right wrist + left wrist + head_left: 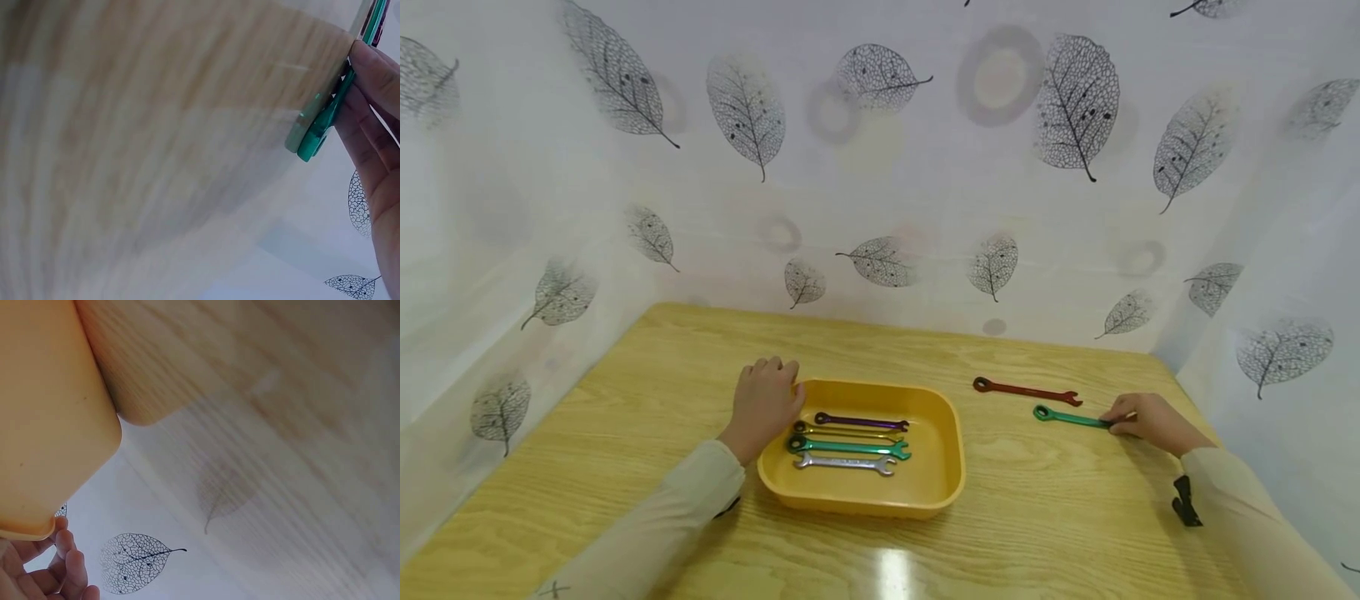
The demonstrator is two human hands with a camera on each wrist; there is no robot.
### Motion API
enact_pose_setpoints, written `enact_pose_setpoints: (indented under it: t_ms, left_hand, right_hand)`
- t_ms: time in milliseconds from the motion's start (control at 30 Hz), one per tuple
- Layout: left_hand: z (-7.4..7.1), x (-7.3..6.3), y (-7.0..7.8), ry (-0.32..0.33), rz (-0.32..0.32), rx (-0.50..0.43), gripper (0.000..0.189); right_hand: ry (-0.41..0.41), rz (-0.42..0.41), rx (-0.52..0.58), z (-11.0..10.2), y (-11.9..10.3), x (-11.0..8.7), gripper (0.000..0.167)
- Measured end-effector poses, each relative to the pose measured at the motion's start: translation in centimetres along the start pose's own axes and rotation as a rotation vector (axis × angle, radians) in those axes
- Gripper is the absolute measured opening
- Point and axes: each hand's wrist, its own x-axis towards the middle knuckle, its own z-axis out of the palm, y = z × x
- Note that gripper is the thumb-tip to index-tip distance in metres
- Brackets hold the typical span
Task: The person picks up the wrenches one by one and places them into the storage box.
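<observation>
In the head view my left hand (765,408) grips the upper left rim of a yellow plastic tray (936,492). Four-sided and shallow, the tray holds a purple wrench (861,422), a yellow wrench (850,432), a larger green wrench (848,447) and a silver wrench (846,462), lying roughly parallel. To the right, my right hand (1146,419) pinches the open end of another green ratchet wrench (1072,417) between thumb and fingers, close over the table. The right wrist view shows this green wrench (337,100) between thumb and fingers. A red wrench (1028,390) lies just behind it.
The wood-grain table (1000,533) carries everything. A white curtain (925,192) with a leaf print hangs behind it and along both sides. A black strap end (1186,502) hangs from the right wrist.
</observation>
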Motion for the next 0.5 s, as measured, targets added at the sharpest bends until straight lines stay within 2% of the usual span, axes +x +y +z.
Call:
enact_pose_setpoints:
  t_ms: [167, 500]
  left_hand:
    - [-0.02, -0.1, 0.08, 0.003, 0.0, -0.001, 0.014]
    - [-0.02, 0.04, 0.01, 0.008, 0.008, 0.016, 0.017]
  right_hand:
    - [-0.026, 0.006, 0.002, -0.11, -0.01, -0.1, 0.021]
    - [-0.026, -0.011, -0.044, -0.12, -0.53, 0.32, 0.02]
